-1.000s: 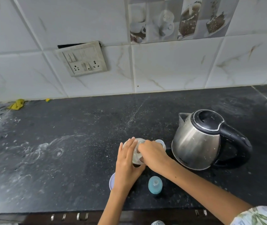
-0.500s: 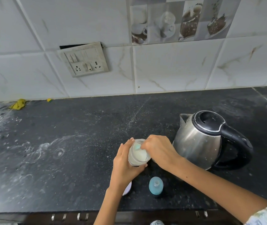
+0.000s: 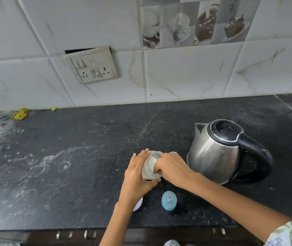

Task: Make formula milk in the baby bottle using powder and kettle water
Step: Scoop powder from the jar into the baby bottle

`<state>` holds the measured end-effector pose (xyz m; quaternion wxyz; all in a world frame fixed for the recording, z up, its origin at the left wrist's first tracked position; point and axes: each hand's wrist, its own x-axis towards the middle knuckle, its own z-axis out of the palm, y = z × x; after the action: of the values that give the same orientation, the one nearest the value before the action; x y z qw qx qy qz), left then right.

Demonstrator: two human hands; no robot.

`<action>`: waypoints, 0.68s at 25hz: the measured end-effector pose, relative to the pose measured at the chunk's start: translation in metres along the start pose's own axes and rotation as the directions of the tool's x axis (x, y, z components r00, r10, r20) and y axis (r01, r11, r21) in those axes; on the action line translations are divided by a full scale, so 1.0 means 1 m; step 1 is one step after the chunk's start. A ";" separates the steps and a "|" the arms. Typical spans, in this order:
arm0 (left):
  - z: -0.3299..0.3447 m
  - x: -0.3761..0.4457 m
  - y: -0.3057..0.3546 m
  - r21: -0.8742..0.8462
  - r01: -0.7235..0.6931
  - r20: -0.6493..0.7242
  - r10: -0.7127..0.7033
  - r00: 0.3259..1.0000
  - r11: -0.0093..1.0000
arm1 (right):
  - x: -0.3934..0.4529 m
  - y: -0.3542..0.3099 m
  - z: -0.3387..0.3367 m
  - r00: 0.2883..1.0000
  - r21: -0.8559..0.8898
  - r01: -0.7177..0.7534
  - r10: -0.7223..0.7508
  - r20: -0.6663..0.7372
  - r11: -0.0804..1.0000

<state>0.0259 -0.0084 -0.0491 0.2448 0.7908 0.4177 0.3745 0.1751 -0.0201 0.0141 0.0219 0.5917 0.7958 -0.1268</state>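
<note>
The left hand [image 3: 138,174] wraps around the side of a clear plastic baby bottle [image 3: 150,166], fingers curled about its body with the thumb toward the near side, holding it just above or on the black speckled stone table [image 3: 88,157]; whether its base touches the surface cannot be told. The bottle leans slightly away from the person, and its open mouth shows pale, milky contents inside. The right hand [image 3: 172,167] is bunched at the bottle's mouth, its fingertips pressed together and dipped at the rim; what they pinch, if anything, is hidden by the knuckles. A small pale rounded object peeks out just behind the right hand, too covered to identify.

Near the table's front edge, between the two forearms, a light blue teat-and-collar piece [image 3: 169,200] stands on its own, apart from the bottle. A white round lid [image 3: 139,205] shows partly from beneath the left wrist. Just right of the right hand sits a stainless steel electric kettle [image 3: 214,155] with a black lid and black handle, spout turned toward the wall.

White powder is dusted and smeared across the table's left part. A crumpled yellow cloth [image 3: 20,113] lies at the far left against the white marbled wall tiles [image 3: 194,71], where a dirty white switch and socket plate [image 3: 92,65] hangs crooked.
</note>
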 end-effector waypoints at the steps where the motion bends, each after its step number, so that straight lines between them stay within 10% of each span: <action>1: 0.000 0.000 0.000 -0.004 0.008 -0.003 -0.008 1.000 1.000 | -0.002 0.000 -0.001 0.999 0.078 -0.004 0.008 -0.046 0.997; 7: -0.005 -0.003 -0.004 -0.009 0.071 -0.029 -0.071 0.997 0.997 | -0.016 0.019 -0.009 0.981 0.755 -0.086 0.187 -0.049 0.650; 11: -0.008 0.001 -0.001 -0.016 0.104 -0.087 -0.105 0.991 0.994 | -0.028 0.028 0.002 0.938 0.900 -0.073 0.337 -0.085 0.429; 17: -0.011 0.002 0.007 -0.039 0.114 -0.118 -0.118 0.986 0.993 | -0.044 0.023 0.016 0.793 0.797 0.104 0.434 -0.428 0.594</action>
<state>0.0215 -0.0098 -0.0370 0.2533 0.7371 0.4709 0.4132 0.2085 -0.0588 0.0029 -0.4731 0.6230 0.5601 -0.2726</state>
